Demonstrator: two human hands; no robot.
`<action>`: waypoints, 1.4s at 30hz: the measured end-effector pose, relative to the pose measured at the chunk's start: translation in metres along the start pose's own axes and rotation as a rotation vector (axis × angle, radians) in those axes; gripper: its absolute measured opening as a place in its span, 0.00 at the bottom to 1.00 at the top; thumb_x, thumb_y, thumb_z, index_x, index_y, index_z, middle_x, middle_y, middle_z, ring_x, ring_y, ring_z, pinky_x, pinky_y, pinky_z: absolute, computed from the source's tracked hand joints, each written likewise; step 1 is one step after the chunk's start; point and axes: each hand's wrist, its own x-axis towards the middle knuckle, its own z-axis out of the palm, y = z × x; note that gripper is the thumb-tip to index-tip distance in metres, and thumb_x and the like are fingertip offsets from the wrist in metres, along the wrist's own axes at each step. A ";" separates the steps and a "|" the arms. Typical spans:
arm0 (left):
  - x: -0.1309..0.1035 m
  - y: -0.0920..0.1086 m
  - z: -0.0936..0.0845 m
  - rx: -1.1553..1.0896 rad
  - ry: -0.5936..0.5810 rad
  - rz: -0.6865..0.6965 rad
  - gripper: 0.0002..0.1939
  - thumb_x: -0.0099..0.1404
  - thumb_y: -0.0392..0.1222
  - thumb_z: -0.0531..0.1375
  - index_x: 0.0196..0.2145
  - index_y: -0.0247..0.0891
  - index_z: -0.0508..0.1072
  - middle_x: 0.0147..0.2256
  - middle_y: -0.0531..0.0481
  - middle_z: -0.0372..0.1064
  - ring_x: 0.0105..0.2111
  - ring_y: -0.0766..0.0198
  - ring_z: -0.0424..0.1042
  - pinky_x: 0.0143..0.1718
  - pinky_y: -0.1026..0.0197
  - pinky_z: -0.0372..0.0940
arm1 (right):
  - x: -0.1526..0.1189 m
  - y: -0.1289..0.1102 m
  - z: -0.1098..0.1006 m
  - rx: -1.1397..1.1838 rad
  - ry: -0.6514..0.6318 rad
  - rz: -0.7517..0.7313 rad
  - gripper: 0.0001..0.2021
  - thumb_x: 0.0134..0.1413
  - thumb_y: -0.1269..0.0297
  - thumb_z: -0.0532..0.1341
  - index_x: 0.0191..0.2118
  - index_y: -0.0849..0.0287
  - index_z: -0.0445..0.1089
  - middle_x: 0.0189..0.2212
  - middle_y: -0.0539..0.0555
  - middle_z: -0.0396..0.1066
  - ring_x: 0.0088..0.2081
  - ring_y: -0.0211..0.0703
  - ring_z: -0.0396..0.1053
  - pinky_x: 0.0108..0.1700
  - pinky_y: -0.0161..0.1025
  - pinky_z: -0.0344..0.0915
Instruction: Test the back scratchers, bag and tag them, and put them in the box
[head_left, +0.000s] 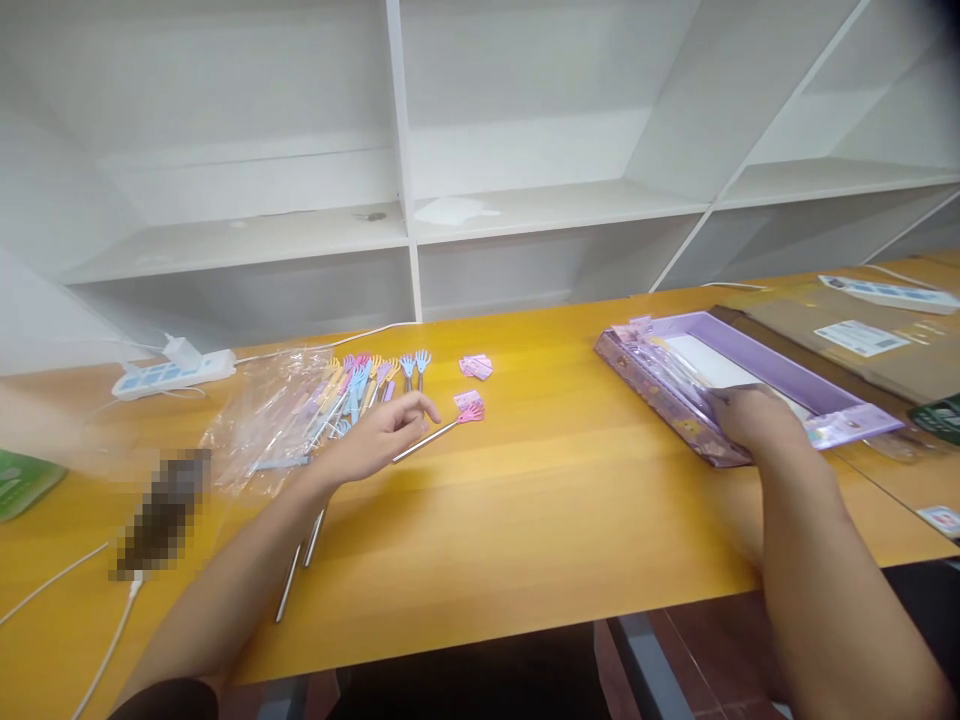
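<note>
Head view: step in hand seems handling of clear-wrapped pack (pixel 679 370) at fingertips of right grip (pixel 756 418), inside purple box (pixel 772 370); next move calls for care near box wall left of grip. Right grip: fingers partly hidden, cannot tell if closed on pack. Left grip (pixel 384 435): loosely curled, half open, seemingly holding nothing; pink-headed stick (pixel 441 433) just right (contact unclear), hand-headed sticks (pixel 356 390) just beyond, counter (pixel 562 480) beneath.

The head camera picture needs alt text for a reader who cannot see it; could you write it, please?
A person's right hand is at an open purple box on a yellow table, while the left hand is beside a pink hand-tipped metal rod. More hand-tipped rods, in several colours, lie with a clear plastic bag; white shelving stands behind.
</note>
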 end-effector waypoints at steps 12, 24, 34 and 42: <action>-0.003 -0.005 0.005 0.378 -0.322 -0.017 0.09 0.69 0.44 0.57 0.36 0.43 0.77 0.30 0.52 0.72 0.29 0.61 0.67 0.31 0.60 0.57 | -0.011 -0.004 0.006 0.046 0.136 0.315 0.15 0.55 0.57 0.62 0.37 0.58 0.85 0.40 0.73 0.75 0.34 0.59 0.66 0.35 0.52 0.58; 0.009 -0.028 0.016 0.982 -0.096 -0.164 0.08 0.71 0.40 0.55 0.41 0.37 0.74 0.40 0.38 0.78 0.39 0.50 0.78 0.38 0.55 0.66 | -0.010 -0.118 -0.028 0.278 0.261 0.016 0.19 0.60 0.65 0.57 0.51 0.62 0.78 0.48 0.71 0.73 0.51 0.61 0.68 0.50 0.53 0.64; 0.011 -0.035 0.039 0.992 -0.225 -0.206 0.07 0.63 0.38 0.61 0.38 0.36 0.78 0.35 0.38 0.79 0.34 0.49 0.79 0.34 0.56 0.67 | -0.122 -0.313 0.015 0.645 0.006 -1.077 0.12 0.71 0.66 0.53 0.51 0.58 0.73 0.46 0.62 0.76 0.48 0.53 0.72 0.49 0.48 0.67; 0.017 -0.027 0.024 0.812 -0.116 -0.048 0.14 0.72 0.48 0.55 0.37 0.40 0.76 0.34 0.45 0.78 0.31 0.57 0.75 0.34 0.58 0.65 | -0.137 -0.306 0.010 0.531 -0.168 -1.279 0.16 0.77 0.68 0.46 0.54 0.58 0.70 0.39 0.57 0.73 0.40 0.46 0.69 0.41 0.42 0.66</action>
